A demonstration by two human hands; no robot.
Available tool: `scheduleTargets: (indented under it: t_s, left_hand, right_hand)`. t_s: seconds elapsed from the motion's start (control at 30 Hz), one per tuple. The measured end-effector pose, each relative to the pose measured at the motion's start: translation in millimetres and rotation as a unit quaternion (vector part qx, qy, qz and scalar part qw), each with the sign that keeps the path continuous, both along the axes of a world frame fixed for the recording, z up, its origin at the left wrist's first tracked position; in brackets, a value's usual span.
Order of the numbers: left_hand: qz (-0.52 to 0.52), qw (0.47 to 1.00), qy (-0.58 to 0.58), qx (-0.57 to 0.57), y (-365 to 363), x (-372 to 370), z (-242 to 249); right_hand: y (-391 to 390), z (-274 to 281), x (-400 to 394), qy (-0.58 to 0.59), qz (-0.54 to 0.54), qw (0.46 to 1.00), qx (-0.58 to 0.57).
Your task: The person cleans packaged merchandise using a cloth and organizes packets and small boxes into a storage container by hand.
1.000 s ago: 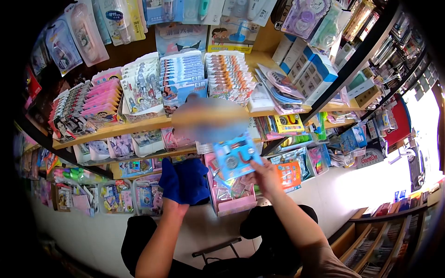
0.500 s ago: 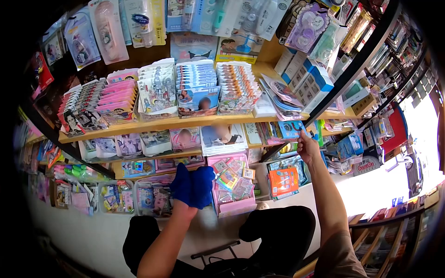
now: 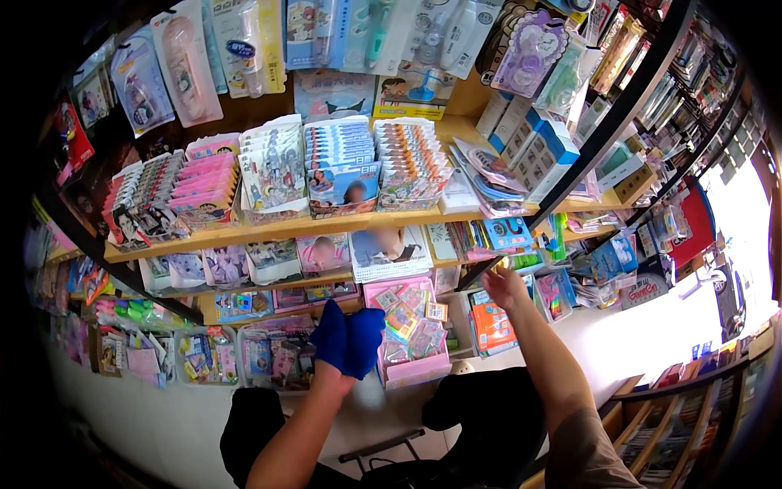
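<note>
Lowered from the shelf, my right hand [image 3: 503,287] hovers spread, seemingly empty, just above the orange pack [image 3: 491,324]; my left hand [image 3: 350,341] grips blue cloth [image 3: 352,336].

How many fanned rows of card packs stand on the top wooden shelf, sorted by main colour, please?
Dark row: 1
Pink row: 1
White illustrated row: 1
Blue row: 1
Orange row: 1
Total: 5
</note>
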State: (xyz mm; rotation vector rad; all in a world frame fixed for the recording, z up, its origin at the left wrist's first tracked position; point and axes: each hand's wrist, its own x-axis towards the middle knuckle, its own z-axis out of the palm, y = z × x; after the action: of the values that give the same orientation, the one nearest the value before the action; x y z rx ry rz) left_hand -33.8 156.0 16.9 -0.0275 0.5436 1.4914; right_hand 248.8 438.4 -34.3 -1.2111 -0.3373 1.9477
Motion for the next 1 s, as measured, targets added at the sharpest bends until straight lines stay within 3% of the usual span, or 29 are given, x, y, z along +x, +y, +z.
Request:
scheduleTargets:
  t_s: [0.13, 0.17, 0.4, 0.5, 0.7, 1.0]
  left_hand:
    - [-0.009, 0.999, -0.021, -0.031, 2.9, 4.2, -5.1]
    - [-0.013, 0.999, -0.041, -0.005, 1.9, 4.1, -5.3]
    - [-0.021, 1.0, -0.008, 0.005, 4.0, 2.6, -7.8]
    - [-0.022, 1.0, 0.002, -0.011, 3.4, 5.5, -3.1]
    - [-0.037, 0.999, 0.02, -0.009, -0.2, 4.8, -2.3]
    - [-0.029, 0.999, 0.01, -0.027, 1.6, 8.7, -6.2]
  right_hand:
    - [-19.7, 27.4, -50.4, -0.145, -0.075, 0.981, 0.101]
    - [-7.1, 12.3, -44.8, -0.102, -0.046, 0.987, 0.118]
    - [3.6, 0.7, -48.7, -0.126, -0.066, 0.976, 0.166]
    - [10.2, -11.0, -40.9, -0.063, -0.051, 0.984, 0.16]
    - [5.2, -9.4, -50.8, -0.036, -0.115, 0.983, 0.14]
    - [-8.7, -11.4, -67.5, -0.024, -0.08, 0.983, 0.163]
